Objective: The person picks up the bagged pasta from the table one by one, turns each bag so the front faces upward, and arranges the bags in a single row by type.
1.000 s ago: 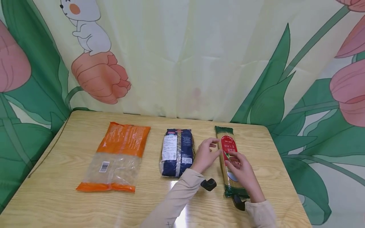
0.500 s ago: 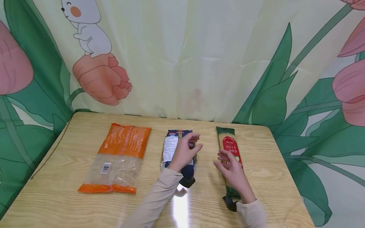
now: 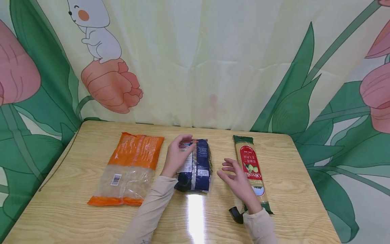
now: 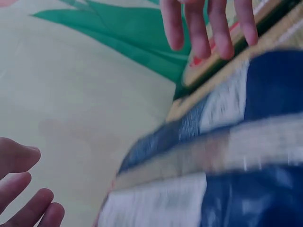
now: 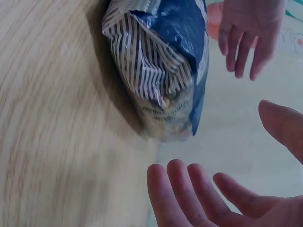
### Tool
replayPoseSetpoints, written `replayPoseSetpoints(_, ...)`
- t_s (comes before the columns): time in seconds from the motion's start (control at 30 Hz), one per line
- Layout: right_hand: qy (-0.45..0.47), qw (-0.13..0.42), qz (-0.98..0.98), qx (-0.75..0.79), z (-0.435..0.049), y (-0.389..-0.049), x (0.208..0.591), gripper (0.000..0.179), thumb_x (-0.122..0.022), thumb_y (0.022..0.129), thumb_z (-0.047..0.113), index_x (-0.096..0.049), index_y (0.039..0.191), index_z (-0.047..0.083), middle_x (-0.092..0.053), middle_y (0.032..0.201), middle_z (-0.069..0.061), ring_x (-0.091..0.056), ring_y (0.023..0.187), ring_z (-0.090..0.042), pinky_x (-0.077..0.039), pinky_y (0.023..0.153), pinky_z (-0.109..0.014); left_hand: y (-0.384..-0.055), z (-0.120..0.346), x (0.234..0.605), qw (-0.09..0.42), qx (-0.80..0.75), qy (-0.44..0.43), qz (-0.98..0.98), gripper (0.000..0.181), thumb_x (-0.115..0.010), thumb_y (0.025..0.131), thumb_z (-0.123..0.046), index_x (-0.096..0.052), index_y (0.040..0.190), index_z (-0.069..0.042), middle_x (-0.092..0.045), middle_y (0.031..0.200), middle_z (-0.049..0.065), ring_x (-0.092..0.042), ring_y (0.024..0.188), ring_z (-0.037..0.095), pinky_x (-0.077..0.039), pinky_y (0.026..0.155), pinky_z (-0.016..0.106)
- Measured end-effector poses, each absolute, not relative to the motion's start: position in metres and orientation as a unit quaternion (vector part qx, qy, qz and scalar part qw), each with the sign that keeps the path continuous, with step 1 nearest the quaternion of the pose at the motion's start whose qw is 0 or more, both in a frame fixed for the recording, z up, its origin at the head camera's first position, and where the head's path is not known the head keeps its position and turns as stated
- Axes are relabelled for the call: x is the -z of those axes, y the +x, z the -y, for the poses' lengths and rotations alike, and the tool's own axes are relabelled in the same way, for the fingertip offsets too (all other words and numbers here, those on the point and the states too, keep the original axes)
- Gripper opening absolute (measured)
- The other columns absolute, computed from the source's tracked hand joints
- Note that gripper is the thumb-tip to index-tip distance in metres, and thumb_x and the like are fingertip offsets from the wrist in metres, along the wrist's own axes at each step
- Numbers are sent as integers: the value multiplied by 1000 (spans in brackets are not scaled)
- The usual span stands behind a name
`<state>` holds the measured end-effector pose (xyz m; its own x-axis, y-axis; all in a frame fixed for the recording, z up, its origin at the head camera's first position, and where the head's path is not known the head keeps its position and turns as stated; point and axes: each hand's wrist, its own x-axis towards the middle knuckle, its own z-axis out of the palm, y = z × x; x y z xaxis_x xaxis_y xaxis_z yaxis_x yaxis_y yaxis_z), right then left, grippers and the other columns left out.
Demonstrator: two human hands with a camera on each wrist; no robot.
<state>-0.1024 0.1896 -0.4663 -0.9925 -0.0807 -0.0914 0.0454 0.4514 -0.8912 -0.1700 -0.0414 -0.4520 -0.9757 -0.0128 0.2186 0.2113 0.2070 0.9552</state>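
A dark blue pasta bag point(image 3: 201, 166) with white labels lies at the middle of the table. My left hand point(image 3: 176, 154) hovers over its left side, fingers loosely bent and holding nothing. Between that bag and the spaghetti packet point(image 3: 251, 166), my right hand point(image 3: 239, 181) hangs with relaxed fingers, also holding nothing. The packet is long, green-ended and red-labelled, partly covered by the right hand and wrist. In the right wrist view, the bag's striped end point(image 5: 151, 61) stands beyond the right fingertips point(image 5: 177, 172). The left wrist view shows the blue bag point(image 4: 255, 184) close up.
An orange and clear bag point(image 3: 131, 169) with a barcode lies flat at the left of the wooden table point(image 3: 76, 220). Behind the table's far edge hangs a curtain point(image 3: 225, 67) printed with tulips and a white animal. A black camera mount point(image 3: 236, 215) sits by the right wrist.
My left hand has moved left, from beside the spaghetti packet across the blue pasta bag to its left side. The right hand has shifted left off the packet's middle. The bags stay in place.
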Motion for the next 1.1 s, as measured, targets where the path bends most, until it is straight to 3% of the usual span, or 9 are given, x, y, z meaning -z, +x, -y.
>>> replayPoseSetpoints(0.27,7,86,-839,537,-177,-106,472,70,-71,93,26,-35,149,6,-48,143,-20,-54,127,-37,-48,102,-52,-174,66,468,71,609,-20,790,38,-73,89,-10,-63,125,0,-63,127,20,-59,117,35,-48,99,50)
replayPoseSetpoints(0.6,9,112,-826,552,-165,-110,485,81,-76,89,34,-32,152,6,-43,149,-21,-49,132,-41,-48,101,-54,-178,84,497,-5,612,55,789,54,-76,89,-23,-57,134,-1,-58,135,20,-57,122,38,-48,102,50)
replayPoseSetpoints(0.9,5,118,-818,564,-153,-114,493,85,-78,87,33,-31,153,8,-42,148,-23,-50,129,-41,-50,101,-52,-183,83,504,-56,628,56,774,63,-77,88,-28,-52,141,-4,-57,136,21,-56,125,36,-48,104,48)
replayPoseSetpoints(1.1,1,111,-818,564,-147,-116,496,85,-79,86,29,-31,153,9,-41,148,-24,-52,126,-40,-51,99,-50,-182,81,505,-60,623,49,778,62,-75,90,-26,-51,141,-1,-58,134,23,-57,123,38,-47,105,48)
